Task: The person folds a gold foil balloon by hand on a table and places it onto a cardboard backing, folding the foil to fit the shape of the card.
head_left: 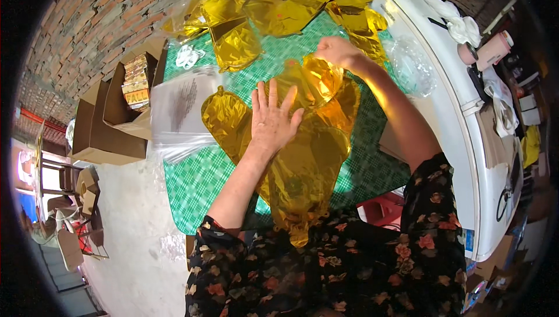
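Note:
Flat gold foil balloons [308, 165] lie in a loose pile on the table in front of me, their lower end reaching over the near edge against my clothes. My left hand [272, 118] rests palm down on the pile, fingers spread, pressing the foil. Farther off, my right hand [338, 52] is closed at the far edge of a gold foil balloon [324, 78], whose shiny corner is lifted and folded under it. The fingertips are partly hidden. Beside my left hand, another deflated balloon [224, 113] sticks out to the left.
The table has a green checked cover [195, 186]. More gold foil balloons [282, 11] lie along its far side. Clear plastic bags [183, 107] are stacked at the left, near an open cardboard box [110, 104]. A white freezer [448, 119] borders the right side.

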Motion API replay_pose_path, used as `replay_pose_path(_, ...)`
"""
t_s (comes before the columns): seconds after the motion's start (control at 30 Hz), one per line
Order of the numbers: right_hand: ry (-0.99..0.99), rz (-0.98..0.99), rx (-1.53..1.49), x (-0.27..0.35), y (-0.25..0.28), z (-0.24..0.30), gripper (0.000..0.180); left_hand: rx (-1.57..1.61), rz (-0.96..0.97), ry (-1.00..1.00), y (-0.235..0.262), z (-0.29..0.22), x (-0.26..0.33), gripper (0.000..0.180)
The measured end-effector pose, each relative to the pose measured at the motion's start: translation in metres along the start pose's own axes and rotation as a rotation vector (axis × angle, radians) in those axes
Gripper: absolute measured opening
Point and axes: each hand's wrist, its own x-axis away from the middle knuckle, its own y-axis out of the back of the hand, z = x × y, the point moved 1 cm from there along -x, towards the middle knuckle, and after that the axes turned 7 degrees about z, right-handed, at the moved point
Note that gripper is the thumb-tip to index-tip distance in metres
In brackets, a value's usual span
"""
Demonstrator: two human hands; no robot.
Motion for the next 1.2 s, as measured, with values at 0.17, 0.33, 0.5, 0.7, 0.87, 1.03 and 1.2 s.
replay_pose_path(0.17,-0.05,0.163,-0.088,0.001,-0.012,0.052,0.035,0.02,-0.011,0.007,0.0,0.002,0.002,0.066)
replay_pose_path(0.33,-0.059,0.144,-0.72,0.014,-0.032,0.055,0.054,-0.042,0.109,0.025,0.006,0.0,0.003,0.066)
replay_pose_path(0.5,0.174,-0.087,-0.472,0.026,-0.048,-0.057,0.038,-0.053,0.317,0.076,0.025,-0.01,-0.004,0.067)
replay_pose_path(0.7,0.547,-0.386,0.66,0.084,-0.08,-0.038,0.054,-0.027,0.151,0.051,0.013,0.0,0.004,0.065)
replay_pose_path(0.87,0.456,-0.275,0.691,0.1,-0.098,-0.032,0.062,0.004,-0.061,-0.029,-0.001,0.002,0.001,0.064)
replay_pose_path(1.03,0.401,-0.192,0.748,0.107,-0.105,-0.022,0.062,-0.002,-0.014,-0.013,-0.003,0.002,0.001,0.065)
replay_pose_path(1.2,0.4,-0.161,0.754,0.112,-0.105,-0.021,0.064,-0.013,-0.081,-0.03,-0.004,0.002,0.001,0.064)
